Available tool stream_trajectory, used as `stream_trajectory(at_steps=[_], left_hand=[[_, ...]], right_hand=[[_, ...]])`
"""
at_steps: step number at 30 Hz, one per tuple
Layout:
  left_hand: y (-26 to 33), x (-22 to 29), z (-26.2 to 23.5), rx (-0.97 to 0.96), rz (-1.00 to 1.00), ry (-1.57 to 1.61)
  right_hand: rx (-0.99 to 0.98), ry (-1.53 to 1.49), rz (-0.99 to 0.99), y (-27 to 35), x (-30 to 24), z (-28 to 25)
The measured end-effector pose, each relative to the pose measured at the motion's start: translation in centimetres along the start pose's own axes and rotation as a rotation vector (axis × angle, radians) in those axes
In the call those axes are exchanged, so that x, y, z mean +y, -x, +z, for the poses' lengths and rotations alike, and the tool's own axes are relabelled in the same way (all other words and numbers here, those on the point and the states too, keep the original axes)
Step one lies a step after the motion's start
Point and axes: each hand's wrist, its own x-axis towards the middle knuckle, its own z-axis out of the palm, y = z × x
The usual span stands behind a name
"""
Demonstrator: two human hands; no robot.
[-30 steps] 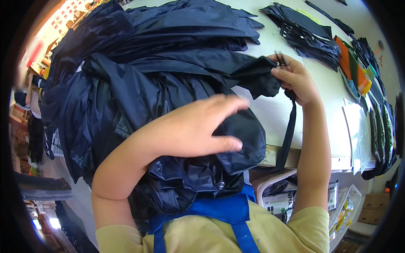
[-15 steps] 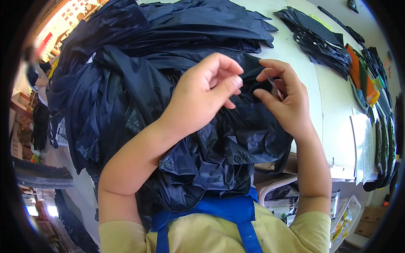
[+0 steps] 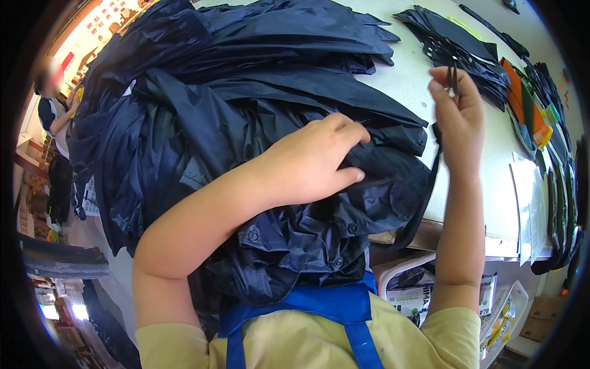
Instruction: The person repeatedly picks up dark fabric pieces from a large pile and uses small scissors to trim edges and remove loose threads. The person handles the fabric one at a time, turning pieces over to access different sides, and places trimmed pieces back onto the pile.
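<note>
Dark navy raincoat-like garments (image 3: 233, 92) of shiny thin fabric lie heaped in front of me and hang over my lap. Round snap buttons show along the near folds and at the right edge. My left hand (image 3: 310, 163) rests over the middle of the garment, its thumb and fingers apart with nothing seen between them. Off to the right, above the pale table, my right hand (image 3: 461, 117) is raised, closed on small thread snips (image 3: 453, 80) whose two dark blades point upward. Its palm hides the snips' handle.
The pale table (image 3: 491, 184) bears stacked black fabric strips (image 3: 461, 52) at the far right. Orange and green pieces (image 3: 522, 101) and paper sheets (image 3: 526, 209) lie along its right side. White baskets (image 3: 393, 270) holding packets stand below. A person (image 3: 56, 114) is at the far left.
My right hand has moved up and right, away from my left hand. My left hand has lowered onto the garment, and the garment's right edge now lies spread out more.
</note>
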Motion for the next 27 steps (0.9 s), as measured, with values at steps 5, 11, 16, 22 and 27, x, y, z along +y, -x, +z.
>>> stream_trajectory(at_steps=[5,11,16,22,27], left_hand=[[-1.1,1.3,-0.9,-0.653,-0.028,-0.302],[-1.9,2.0,-0.3,-0.12,-0.02,-0.069],[-3.4,1.3,1.3,0.368,0.124,0.038],[-2.4,0.8,-1.6,0.428,-0.163,0.898],[-1.7,1.5,-2.0,0.493,-0.119,0.874]], right_hand=[[-0.442,0.857,0.259,-1.5,2.5,-4.2],[-0.594,0.228,0.217,-1.9,2.5,-3.0],[-0.432,-0.498,0.332,0.2,-0.2,-0.3],[-0.323,-0.048,-0.077,2.1,-1.3,1.6],[-0.208,0.031,-0.045,2.9,-1.5,2.9]])
